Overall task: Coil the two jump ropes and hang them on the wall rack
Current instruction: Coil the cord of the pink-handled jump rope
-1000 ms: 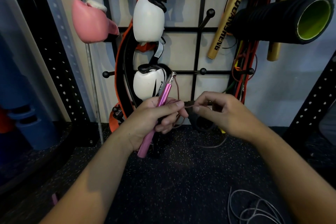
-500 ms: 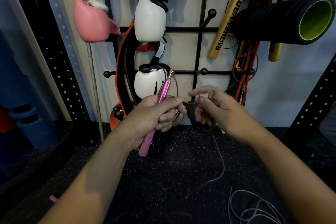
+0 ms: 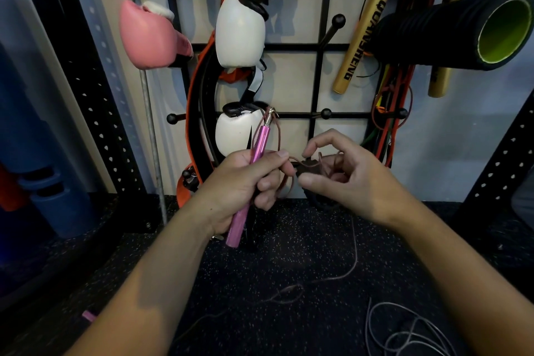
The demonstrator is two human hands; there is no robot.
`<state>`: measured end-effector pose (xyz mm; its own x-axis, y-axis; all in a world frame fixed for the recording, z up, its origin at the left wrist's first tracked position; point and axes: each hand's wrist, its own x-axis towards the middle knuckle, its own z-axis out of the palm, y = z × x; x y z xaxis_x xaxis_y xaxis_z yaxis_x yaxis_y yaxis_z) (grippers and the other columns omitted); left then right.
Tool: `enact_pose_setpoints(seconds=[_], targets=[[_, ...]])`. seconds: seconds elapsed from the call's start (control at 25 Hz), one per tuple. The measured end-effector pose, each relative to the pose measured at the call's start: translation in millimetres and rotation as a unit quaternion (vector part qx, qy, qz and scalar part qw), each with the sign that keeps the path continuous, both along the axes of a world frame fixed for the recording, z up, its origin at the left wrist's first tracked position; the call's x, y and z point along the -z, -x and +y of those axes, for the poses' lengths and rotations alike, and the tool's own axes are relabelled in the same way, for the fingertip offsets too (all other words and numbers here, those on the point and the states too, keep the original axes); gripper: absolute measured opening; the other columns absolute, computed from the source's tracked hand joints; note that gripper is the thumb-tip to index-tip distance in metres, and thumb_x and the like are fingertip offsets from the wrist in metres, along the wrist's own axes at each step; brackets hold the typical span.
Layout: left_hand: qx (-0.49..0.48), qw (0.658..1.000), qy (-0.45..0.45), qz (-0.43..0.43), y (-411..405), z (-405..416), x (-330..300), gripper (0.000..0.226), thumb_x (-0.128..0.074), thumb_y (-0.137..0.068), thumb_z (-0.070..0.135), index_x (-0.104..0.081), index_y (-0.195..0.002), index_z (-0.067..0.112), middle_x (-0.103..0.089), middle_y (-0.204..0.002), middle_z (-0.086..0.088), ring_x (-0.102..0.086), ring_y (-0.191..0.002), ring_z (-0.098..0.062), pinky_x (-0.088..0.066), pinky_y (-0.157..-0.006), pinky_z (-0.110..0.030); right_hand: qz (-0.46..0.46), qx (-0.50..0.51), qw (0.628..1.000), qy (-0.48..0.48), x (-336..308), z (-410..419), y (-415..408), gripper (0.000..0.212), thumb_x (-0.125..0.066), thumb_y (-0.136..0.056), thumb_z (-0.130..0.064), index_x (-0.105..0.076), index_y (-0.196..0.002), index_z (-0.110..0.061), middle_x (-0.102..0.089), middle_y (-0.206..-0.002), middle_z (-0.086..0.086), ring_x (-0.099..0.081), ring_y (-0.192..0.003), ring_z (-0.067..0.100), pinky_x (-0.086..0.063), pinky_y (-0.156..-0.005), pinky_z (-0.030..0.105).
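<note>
The left hand [image 3: 245, 182] is clenched around the pink handle [image 3: 248, 179], which tilts toward 1 o'clock. At its 3 o'clock the right hand [image 3: 344, 173] pinches the brown cord [image 3: 354, 251], which trails to the floor [image 3: 289, 240] toward 6 o'clock. A grey rope [image 3: 404, 332] lies loose at 5 o'clock, below the rack [image 3: 318, 81].

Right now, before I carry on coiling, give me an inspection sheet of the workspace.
Surface: black speckled floor, loose cord lying on it.
Job's things: pink handle upright in the left hand; its brown cord trails from the right hand to the floor. Second, grey rope loose, uncoiled, bottom right.
Clutter: small pink piece on the floor, lower left.
Grippers: left fingers closed round the handle; right fingers pinching cord loops.
Cables: bands hanging at the rack's right side.
Surroundings: wall rack with free pegs; pink glove, white gloves, foam roller, gold sticks.
</note>
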<state>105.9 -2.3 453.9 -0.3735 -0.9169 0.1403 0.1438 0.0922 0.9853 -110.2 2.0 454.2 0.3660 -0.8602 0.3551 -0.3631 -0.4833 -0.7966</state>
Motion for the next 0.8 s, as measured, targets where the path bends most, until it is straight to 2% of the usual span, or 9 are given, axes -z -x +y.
enact_pose_setpoints(seconds=[0.08, 0.16, 0.28, 0.36, 0.44, 0.56, 0.68, 0.72, 0.8], targets=[[0.020, 1.000, -0.009, 0.015, 0.2, 0.7, -1.4, 0.029, -0.055, -0.101, 0.024, -0.066, -0.080, 0.007, -0.038, -0.042, 0.009, -0.035, -0.032, -0.004, -0.036, -0.040, -0.021, -0.003, 0.031, 0.998, 0.055, 1.4, -2.8, -7.1, 0.026, -0.072, -0.089, -0.042, -0.060, -0.108, -0.029, -0.045, -0.068, 0.015, -0.042, -0.059, 0.016, -0.038, -0.054, 0.022], [0.059, 0.997, -0.035, 0.028, -1.1, 3.8, -3.2, 0.028, -0.060, -0.096, 0.029, -0.067, -0.078, 0.009, -0.038, -0.042, 0.009, -0.036, -0.031, -0.002, -0.037, -0.038, -0.019, -0.028, 0.045, 0.995, 0.081, 1.4, -4.6, -11.0, 0.029, -0.068, -0.088, -0.042, -0.060, -0.113, -0.030, -0.052, -0.078, 0.022, -0.048, -0.061, 0.027, -0.044, -0.054, 0.031], [0.153, 0.984, -0.090, 0.022, -9.0, 5.5, -6.2, 0.027, -0.068, -0.093, 0.030, -0.067, -0.075, 0.010, -0.041, -0.039, 0.012, -0.039, -0.028, 0.000, -0.037, -0.036, -0.017, -0.041, 0.074, 0.992, 0.089, -4.2, -4.6, -6.2, 0.031, -0.056, -0.091, -0.050, -0.054, -0.120, -0.040, -0.058, -0.094, 0.015, -0.050, -0.059, 0.039, -0.044, -0.049, 0.046], [0.235, 0.962, -0.131, 0.047, -13.4, 7.7, -10.0, 0.028, -0.068, -0.096, 0.026, -0.066, -0.073, 0.010, -0.045, -0.036, 0.011, -0.045, -0.027, 0.000, -0.039, -0.035, -0.017, 0.024, 0.084, 0.991, 0.103, -6.8, -3.0, -0.5, 0.027, -0.042, -0.098, -0.057, -0.056, -0.116, -0.043, -0.061, -0.091, 0.009, -0.055, -0.061, 0.028, -0.049, -0.052, 0.047], [0.292, 0.934, -0.156, 0.136, -10.4, 12.7, -15.7, 0.030, -0.060, -0.101, 0.021, -0.068, -0.075, 0.009, -0.054, -0.038, 0.009, -0.053, -0.031, 0.000, -0.047, -0.037, -0.017, 0.126, 0.079, 0.985, 0.084, -2.9, -2.5, -1.8, 0.029, -0.030, -0.098, -0.060, -0.058, -0.098, -0.051, -0.064, -0.081, -0.001, -0.060, -0.064, 0.009, -0.051, -0.056, 0.036], [0.193, 0.938, -0.127, 0.259, 2.7, 18.6, -22.5, 0.034, -0.049, -0.104, 0.018, -0.076, -0.085, 0.010, -0.068, -0.054, 0.006, -0.063, -0.043, -0.003, -0.053, -0.046, -0.016, 0.218, 0.061, 0.974, 0.007, 9.8, -2.0, -21.7, 0.032, -0.030, -0.105, -0.051, -0.053, -0.083, -0.049, -0.057, -0.071, -0.011, -0.053, -0.062, -0.005, -0.042, -0.067, 0.025], [0.101, 0.871, -0.134, 0.463, 16.6, 16.1, -28.2, 0.031, -0.049, -0.102, 0.016, -0.066, -0.112, -0.009, -0.076, -0.074, 0.003, -0.064, -0.047, -0.003, -0.052, -0.048, -0.016, 0.272, 0.011, 0.962, -0.018, 20.0, 9.9, -48.5, 0.038, -0.032, -0.110, -0.045, -0.055, -0.082, -0.035, -0.058, -0.076, -0.012, -0.056, -0.072, -0.001, -0.042, -0.072, 0.032], [0.043, 0.866, -0.126, 0.483, 18.8, 12.1, -25.6, 0.032, -0.048, -0.103, 0.013, -0.062, -0.119, -0.011, -0.079, -0.083, 0.002, -0.067, -0.052, -0.003, -0.054, -0.052, -0.016, 0.291, 0.003, 0.956, -0.025, 20.9, 14.3, -54.5, 0.038, -0.033, -0.110, -0.045, -0.057, -0.085, -0.031, -0.060, -0.080, -0.008, -0.058, -0.075, 0.008, -0.045, -0.071, 0.034], [-0.077, 0.911, -0.078, 0.398, 20.5, 5.6, -16.8, 0.031, -0.047, -0.105, 0.014, -0.061, -0.126, -0.005, -0.081, -0.100, 0.000, -0.072, -0.066, -0.005, -0.055, -0.063, -0.017, 0.321, 0.005, 0.947, -0.030, 16.1, 22.3, -60.4, 0.034, -0.036, -0.108, -0.045, -0.055, -0.087, -0.027, -0.056, -0.079, -0.007, -0.055, -0.072, 0.014, -0.043, -0.064, 0.033]])
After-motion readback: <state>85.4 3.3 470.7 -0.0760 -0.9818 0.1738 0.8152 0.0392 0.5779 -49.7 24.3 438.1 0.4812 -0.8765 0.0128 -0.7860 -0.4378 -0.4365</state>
